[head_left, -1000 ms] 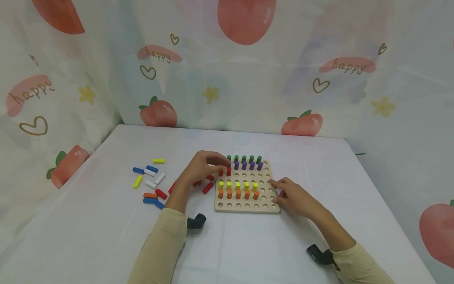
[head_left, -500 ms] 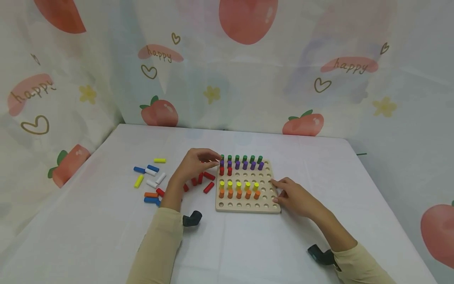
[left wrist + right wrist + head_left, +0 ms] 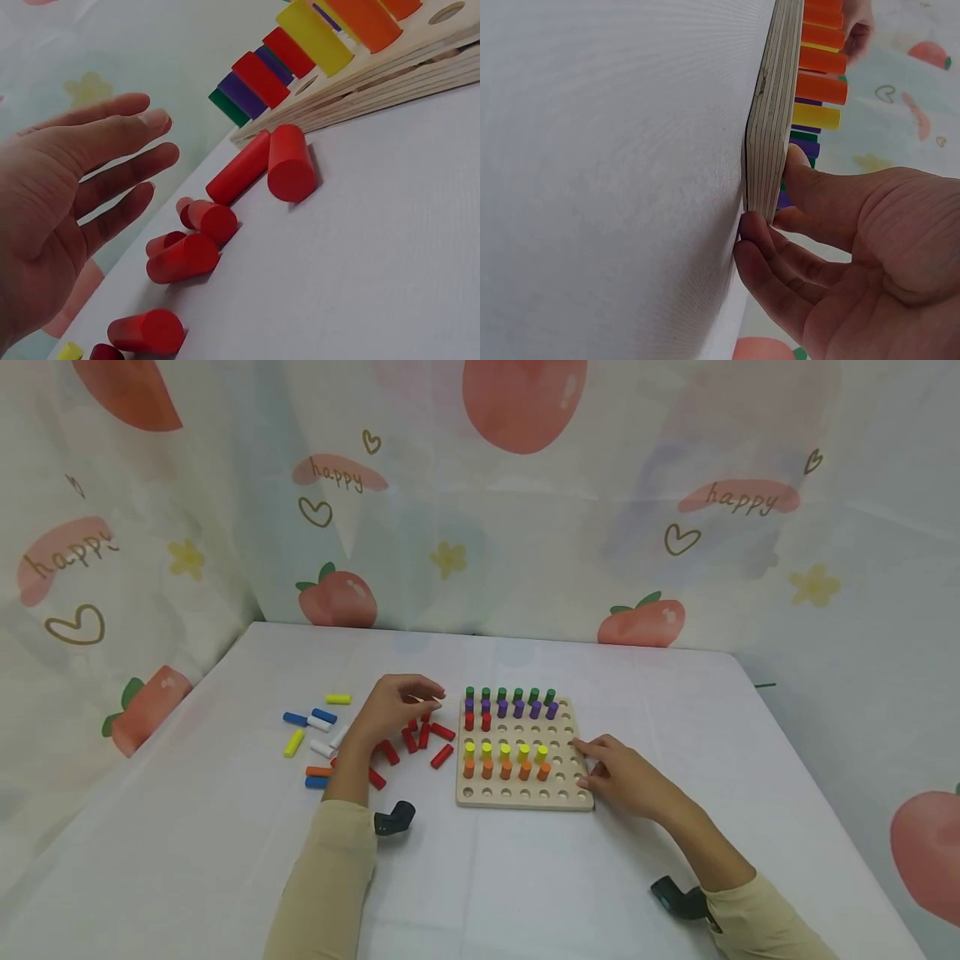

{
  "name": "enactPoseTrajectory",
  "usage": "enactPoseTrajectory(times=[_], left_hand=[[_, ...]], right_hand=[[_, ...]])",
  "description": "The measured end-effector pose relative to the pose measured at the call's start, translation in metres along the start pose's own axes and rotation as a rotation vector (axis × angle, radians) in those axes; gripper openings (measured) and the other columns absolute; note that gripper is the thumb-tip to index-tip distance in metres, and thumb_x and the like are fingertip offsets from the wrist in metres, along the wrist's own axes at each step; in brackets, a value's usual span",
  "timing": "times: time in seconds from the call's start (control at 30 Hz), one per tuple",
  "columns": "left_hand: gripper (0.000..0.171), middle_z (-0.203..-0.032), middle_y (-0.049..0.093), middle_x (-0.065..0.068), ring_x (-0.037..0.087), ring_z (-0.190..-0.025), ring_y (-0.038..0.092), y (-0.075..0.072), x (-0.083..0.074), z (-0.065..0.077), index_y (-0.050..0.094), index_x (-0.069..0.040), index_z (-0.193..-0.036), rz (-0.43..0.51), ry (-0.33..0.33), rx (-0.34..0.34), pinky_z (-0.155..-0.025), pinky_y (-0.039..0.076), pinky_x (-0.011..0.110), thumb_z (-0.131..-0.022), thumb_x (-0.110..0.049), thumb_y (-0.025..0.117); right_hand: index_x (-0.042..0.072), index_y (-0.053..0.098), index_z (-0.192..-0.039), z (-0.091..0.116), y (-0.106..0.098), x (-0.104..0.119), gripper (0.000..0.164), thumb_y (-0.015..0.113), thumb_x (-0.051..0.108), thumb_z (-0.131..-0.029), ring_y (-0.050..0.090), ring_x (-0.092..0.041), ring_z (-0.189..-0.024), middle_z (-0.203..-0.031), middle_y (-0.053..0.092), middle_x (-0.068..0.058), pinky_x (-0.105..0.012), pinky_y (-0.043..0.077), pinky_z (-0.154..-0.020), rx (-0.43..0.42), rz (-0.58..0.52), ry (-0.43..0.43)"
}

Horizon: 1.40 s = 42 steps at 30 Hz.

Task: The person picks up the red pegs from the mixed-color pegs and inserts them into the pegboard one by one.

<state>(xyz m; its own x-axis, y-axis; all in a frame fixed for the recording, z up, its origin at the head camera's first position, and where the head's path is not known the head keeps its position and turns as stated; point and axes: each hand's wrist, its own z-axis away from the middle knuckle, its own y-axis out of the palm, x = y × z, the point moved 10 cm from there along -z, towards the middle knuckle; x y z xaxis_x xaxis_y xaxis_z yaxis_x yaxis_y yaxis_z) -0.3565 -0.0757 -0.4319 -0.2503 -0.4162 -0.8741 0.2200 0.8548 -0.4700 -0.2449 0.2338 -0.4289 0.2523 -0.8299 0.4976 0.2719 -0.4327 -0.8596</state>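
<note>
My left hand (image 3: 386, 710) hovers left of the wooden pegboard (image 3: 525, 803), fingers loosely extended and holding nothing. Several loose red pegs (image 3: 442, 756) lie beneath and beside it; the left wrist view shows a gap between the fingertips and these pegs (image 3: 292, 165). On the pegboard stand rows of green (image 3: 517, 695), purple (image 3: 518, 710), yellow (image 3: 505, 752) and orange pegs (image 3: 506, 770), plus two upright red pegs (image 3: 486, 722). My right hand (image 3: 622, 777) grips the board's right edge, thumb on top and fingers against the side in the right wrist view.
Farther left lie loose blue (image 3: 295, 719), white (image 3: 322, 748), yellow (image 3: 293, 742) and orange pegs (image 3: 318, 772), some partly hidden by the left arm. A white cloth (image 3: 495, 893) covers the table. A fruit-print curtain (image 3: 525, 543) hangs behind it.
My left hand has drawn back leftward from the board's red row to above the loose red pegs, leaving the second red peg standing in its hole. My right hand stays at the board's edge.
</note>
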Motion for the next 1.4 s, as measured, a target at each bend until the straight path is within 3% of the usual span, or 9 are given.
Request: enactPoseTrajectory(times=[0.17,0.47,0.8,1.4], left_hand=[[0.024,-0.110,0.073,-0.003,0.020,-0.103,0.066,-0.007,0.007,0.002,0.076,-0.012,-0.120,-0.009,-0.043,-0.016,-0.090,0.057,0.036,-0.096,-0.012,0.077],[0.020,-0.105,0.068,0.000,0.024,-0.099,0.061,-0.014,0.020,0.006,0.077,-0.019,-0.114,-0.075,-0.132,-0.059,-0.082,0.058,0.036,-0.095,-0.016,0.078],[0.020,-0.113,0.065,0.001,0.025,-0.107,0.053,-0.022,0.031,0.011,0.077,-0.021,-0.113,-0.098,-0.207,-0.129,-0.078,0.056,0.034,-0.095,-0.014,0.078],[0.027,-0.104,0.059,0.009,0.027,-0.102,0.053,-0.024,0.043,0.016,0.075,-0.020,-0.120,-0.133,-0.302,-0.074,-0.074,0.053,0.033,-0.094,-0.022,0.080]], right_hand=[[-0.008,0.051,-0.146,-0.001,0.000,0.001,0.060,0.076,0.012,-0.095,0.053,-0.016,-0.085,-0.118,0.058,-0.015,-0.029,0.050,-0.069,0.005,0.003,-0.005],[-0.008,0.051,-0.146,0.001,0.001,0.000,0.060,0.076,0.012,-0.095,0.053,-0.017,-0.084,-0.115,0.058,-0.014,-0.028,0.049,-0.069,0.005,-0.010,-0.001],[-0.008,0.052,-0.146,0.002,0.000,0.002,0.060,0.076,0.011,-0.095,0.053,-0.016,-0.084,-0.116,0.058,-0.014,-0.028,0.050,-0.069,-0.008,0.006,-0.010],[-0.007,0.052,-0.146,0.002,-0.001,0.001,0.059,0.076,0.012,-0.095,0.054,-0.016,-0.085,-0.119,0.058,-0.015,-0.028,0.050,-0.069,-0.008,0.009,-0.006]])
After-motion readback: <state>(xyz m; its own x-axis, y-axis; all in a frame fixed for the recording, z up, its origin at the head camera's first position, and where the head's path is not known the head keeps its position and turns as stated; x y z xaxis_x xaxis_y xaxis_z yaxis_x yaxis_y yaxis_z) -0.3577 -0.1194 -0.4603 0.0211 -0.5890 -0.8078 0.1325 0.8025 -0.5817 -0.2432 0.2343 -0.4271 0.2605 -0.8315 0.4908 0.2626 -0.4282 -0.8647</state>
